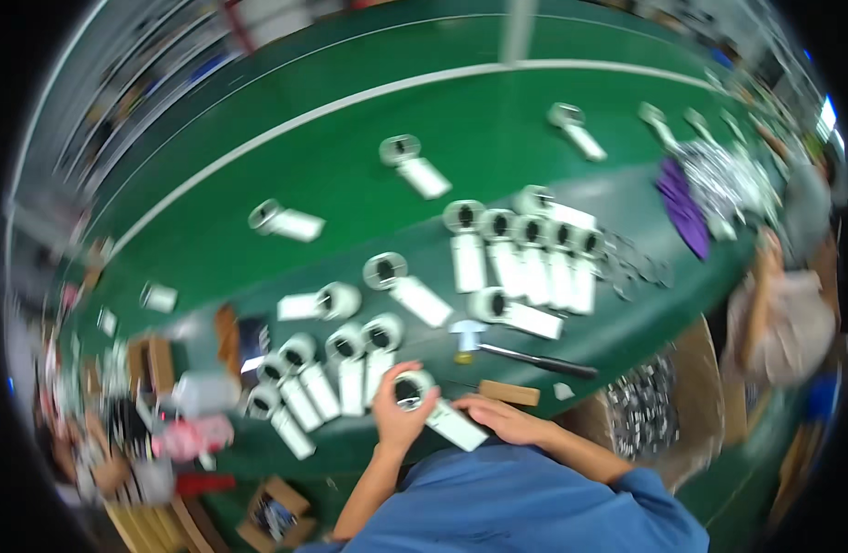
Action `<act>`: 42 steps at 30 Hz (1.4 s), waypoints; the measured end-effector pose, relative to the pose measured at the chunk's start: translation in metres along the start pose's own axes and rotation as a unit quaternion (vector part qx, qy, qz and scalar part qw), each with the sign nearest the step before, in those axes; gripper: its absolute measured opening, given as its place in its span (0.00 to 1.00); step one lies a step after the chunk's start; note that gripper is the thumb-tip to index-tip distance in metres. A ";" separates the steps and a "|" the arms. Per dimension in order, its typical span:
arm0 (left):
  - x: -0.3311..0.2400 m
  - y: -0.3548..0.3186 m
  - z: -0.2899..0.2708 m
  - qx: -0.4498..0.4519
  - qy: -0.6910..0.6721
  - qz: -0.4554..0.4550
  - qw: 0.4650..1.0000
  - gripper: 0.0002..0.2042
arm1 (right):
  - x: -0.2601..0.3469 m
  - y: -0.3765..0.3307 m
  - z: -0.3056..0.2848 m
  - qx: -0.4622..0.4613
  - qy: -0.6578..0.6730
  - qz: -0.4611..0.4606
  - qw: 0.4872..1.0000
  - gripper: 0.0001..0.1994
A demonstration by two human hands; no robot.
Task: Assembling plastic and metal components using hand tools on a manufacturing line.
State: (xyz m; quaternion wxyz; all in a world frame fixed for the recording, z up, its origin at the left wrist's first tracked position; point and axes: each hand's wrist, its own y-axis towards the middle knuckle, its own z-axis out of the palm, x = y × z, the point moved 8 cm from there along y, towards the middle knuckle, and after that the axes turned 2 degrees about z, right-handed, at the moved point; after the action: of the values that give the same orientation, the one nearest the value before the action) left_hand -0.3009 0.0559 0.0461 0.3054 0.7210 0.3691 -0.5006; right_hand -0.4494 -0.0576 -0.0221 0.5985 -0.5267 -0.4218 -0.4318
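Note:
A white handheld fan [455, 426] with a round ring head and a flat handle is in front of my blue shirt. My left hand [401, 419] is closed round its head, with fingers and thumb on the rim. The handle slants down to the right, toward my right hand [499, 417]. That hand has its fingers stretched out at the handle's upper edge; blur hides whether they touch it. Several similar white fans [299, 373] lie in a row at the left, and another group [532, 263] lies farther off to the right.
A hammer [534, 358] and a wooden block [508, 393] lie on the green table [415, 355] beyond my hands. Purple cloth [684, 207] lies at the right, near a person [778, 313]. A carton of small dark parts [640, 410] stands below the table's right edge.

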 end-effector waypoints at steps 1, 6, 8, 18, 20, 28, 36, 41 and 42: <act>0.005 -0.002 0.001 -0.005 -0.002 0.000 1.000 0.23 | -0.001 0.002 -0.006 -0.021 0.086 -0.032 0.996 0.22; 0.026 0.001 0.033 0.046 0.007 0.024 0.999 0.23 | 0.000 -0.011 -0.045 -0.196 0.175 -0.018 0.965 0.18; 0.028 0.002 0.039 0.052 0.093 0.063 0.992 0.25 | 0.006 -0.019 -0.055 -0.231 0.154 -0.040 0.960 0.16; 0.014 -0.002 0.031 0.021 0.149 0.092 0.984 0.32 | 0.105 -0.113 -0.271 -0.476 -0.567 -0.024 0.672 0.12; 0.002 0.000 0.027 0.011 0.137 0.124 0.983 0.34 | 0.088 -0.113 -0.290 -0.449 -0.593 -0.038 0.667 0.09; -0.024 -0.018 -0.001 0.001 -0.008 0.135 0.991 0.23 | 0.085 -0.135 -0.272 -0.560 -0.285 0.026 0.777 0.04; -0.080 -0.004 -0.009 -0.009 0.014 0.267 0.964 0.17 | 0.115 -0.023 -0.078 -0.181 0.384 -0.094 0.901 0.12; -0.097 0.001 -0.011 -0.015 0.066 0.312 0.948 0.18 | 0.126 -0.010 -0.036 -0.067 0.427 -0.060 0.900 0.15; -0.100 -0.001 -0.011 -0.016 0.078 0.337 0.938 0.19 | 0.127 -0.009 -0.030 -0.043 0.434 -0.053 0.899 0.15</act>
State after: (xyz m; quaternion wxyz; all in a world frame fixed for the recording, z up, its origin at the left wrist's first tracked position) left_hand -0.3191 0.0430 0.1439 0.4384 0.8349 0.1349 -0.3044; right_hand -0.4219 -0.0973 0.0994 0.6752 -0.2898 -0.1285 -0.6660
